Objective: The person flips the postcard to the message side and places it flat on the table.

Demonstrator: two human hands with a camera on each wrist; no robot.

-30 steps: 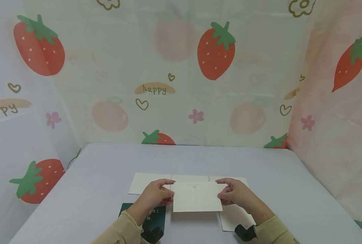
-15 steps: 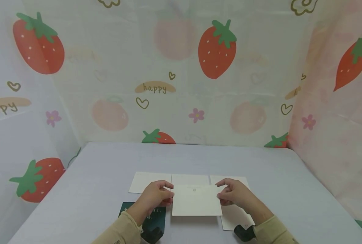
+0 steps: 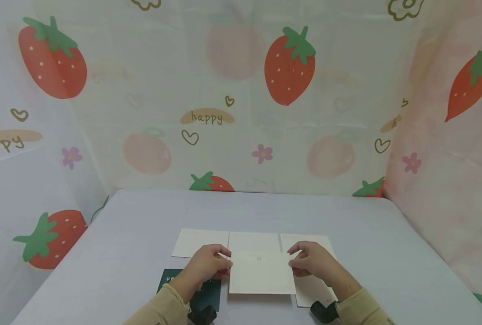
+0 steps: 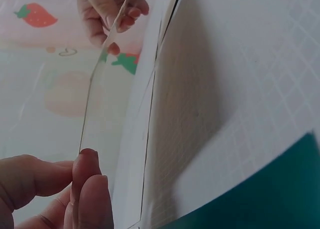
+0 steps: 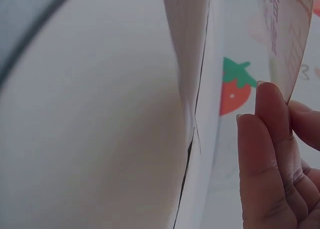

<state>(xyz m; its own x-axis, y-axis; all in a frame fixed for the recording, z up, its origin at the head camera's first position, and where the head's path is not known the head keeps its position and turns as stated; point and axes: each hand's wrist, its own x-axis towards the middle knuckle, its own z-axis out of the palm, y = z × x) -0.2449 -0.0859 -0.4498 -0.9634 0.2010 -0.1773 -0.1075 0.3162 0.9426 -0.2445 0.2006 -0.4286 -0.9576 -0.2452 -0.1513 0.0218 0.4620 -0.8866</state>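
A thin off-white card (image 3: 262, 275) is held up over the table, a tiny mark near its top edge. My left hand (image 3: 208, 264) pinches its left edge between thumb and fingers. On the opposite edge, my right hand (image 3: 314, 262) grips it the same way. Seen from the right wrist, the far face of the card (image 5: 285, 34) carries coloured print. Behind it lie a left card (image 3: 198, 243), a middle card (image 3: 253, 241) and a right card (image 3: 324, 240) in a row. Another pale card (image 3: 311, 292) lies below my right hand, partly covered.
Under my left forearm is a dark green rectangular card or booklet (image 3: 208, 293) with white writing, partly hidden. Black wrist devices sit at the left cuff (image 3: 202, 315) and right cuff (image 3: 324, 311). A strawberry-patterned curtain (image 3: 241, 90) surrounds the white table (image 3: 143, 216).
The held card has come down and nearer to me, uncovering more of the middle card behind. Both hands keep their pinch and have sunk slightly with it.
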